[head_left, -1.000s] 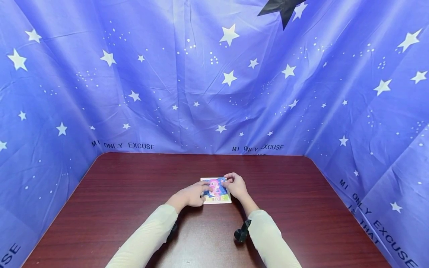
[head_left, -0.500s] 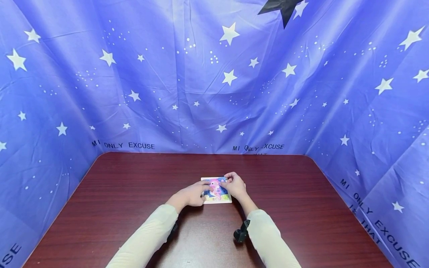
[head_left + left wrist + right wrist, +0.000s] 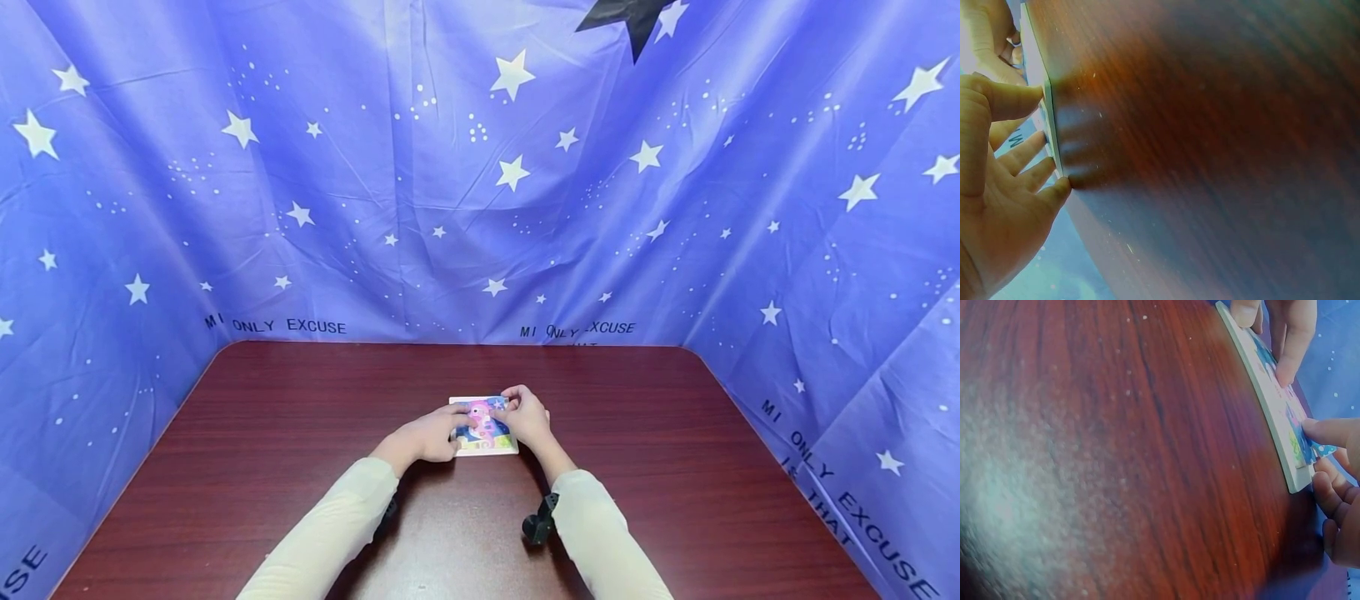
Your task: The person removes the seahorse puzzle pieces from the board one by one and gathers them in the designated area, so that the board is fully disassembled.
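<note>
A square white-edged picture board [image 3: 489, 452] lies on the table, showing a pink seahorse on a blue ground. My left hand [image 3: 431, 437] rests on its left side, fingers straight and spread in the left wrist view. At the board's far right corner, my right hand [image 3: 529, 417] pinches a thin blue piece with white dots [image 3: 1322, 450] between thumb and fingers. That piece juts past the board's edge in the right wrist view. Whether it is separate from the picture cannot be told. The fingers cover part of the picture.
A dark red-brown wooden table [image 3: 300, 383] with rounded far corners lies under the hands. A blue cloth with white stars [image 3: 420, 183] hangs around its back and sides. A black wrist camera [image 3: 538, 527] sits below the right sleeve.
Over the last second my right thumb has shifted slightly left over the picture. The left hand and the board stay where they were.
</note>
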`<state>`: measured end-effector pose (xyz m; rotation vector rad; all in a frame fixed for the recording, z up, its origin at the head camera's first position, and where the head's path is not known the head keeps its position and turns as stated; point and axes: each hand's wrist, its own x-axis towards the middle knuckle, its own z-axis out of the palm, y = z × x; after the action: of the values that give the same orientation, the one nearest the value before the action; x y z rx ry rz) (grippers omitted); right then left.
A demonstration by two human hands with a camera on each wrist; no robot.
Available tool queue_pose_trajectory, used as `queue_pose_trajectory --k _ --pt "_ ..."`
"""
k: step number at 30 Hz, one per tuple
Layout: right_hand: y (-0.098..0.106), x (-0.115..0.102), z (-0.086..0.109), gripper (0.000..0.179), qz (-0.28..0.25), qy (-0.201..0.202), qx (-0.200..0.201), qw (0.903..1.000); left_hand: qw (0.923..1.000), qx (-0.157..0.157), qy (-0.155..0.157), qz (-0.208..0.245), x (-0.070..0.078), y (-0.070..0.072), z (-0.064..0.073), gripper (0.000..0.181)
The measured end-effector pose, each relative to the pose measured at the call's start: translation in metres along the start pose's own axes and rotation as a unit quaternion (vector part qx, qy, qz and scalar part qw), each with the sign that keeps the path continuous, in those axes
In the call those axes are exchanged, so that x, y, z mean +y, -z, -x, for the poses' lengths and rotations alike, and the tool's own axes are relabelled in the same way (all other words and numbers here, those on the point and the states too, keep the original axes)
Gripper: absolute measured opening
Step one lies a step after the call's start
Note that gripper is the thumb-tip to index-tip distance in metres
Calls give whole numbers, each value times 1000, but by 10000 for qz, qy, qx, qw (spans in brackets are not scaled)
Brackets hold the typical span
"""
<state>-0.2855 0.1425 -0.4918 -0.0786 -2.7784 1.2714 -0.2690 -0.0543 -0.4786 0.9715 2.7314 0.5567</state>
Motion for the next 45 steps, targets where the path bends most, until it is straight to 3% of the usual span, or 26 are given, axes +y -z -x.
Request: queue_pose_trajectory --k 8,15,25,45 --pt "-1 1 0 33 60 91 -28 9999 10000 40 -54 -9 0 -1 0 43" --pt "4 2 -2 36 -84 189 -208 9996 9993 112 -304 199 -6 -3 0 44" --pt "8 4 -4 40 -365 270 -521 9976 10000 -29 15 81 0 0 1 44" --pt "10 3 -2 40 -87 425 -555 9975 9998 -74 -10 183 -1 3 3 43"
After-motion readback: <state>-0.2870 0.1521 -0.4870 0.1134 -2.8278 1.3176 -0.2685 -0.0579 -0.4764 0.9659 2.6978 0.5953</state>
